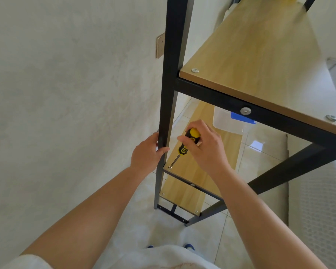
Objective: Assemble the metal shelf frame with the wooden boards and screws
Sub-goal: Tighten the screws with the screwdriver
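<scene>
**Screwdriver on corner screw of middle board, left hand on post**

Right hand (206,146), centre of frame: fingers curled round the yellow-and-black handle of a screwdriver (184,145), thumb on the near side of the grip, handle top tucked under the palm. Shaft slants down and left out of the fingers; tip sits on a screw (170,167) at the near left corner of the middle wooden board (194,167). Screw lies below and left of the fingers, apart from them, just beside the post.

Left hand (147,152), left of centre: fingers wrapped round the black metal upright post (171,78), thumb on the near face, the rest hidden behind. Grip is a little above the middle board's level, left of the screwdriver handle and not touching it.

Black metal frame runs from top centre down to the floor. Upper wooden board (250,61), upper right, lies on its black crossbar, with screw heads showing at both near corners and a bolt (245,111) in the crossbar face. Lower wooden board (184,199), lower centre, rests in the frame with small screws at its corners.

Clear plastic container with blue label (231,121) stands on the middle board further back, well apart from both hands. Wall socket (160,45) on the pale wall, upper left of the post. Tiled floor (260,158) below; blue shoe tips at bottom centre.
</scene>
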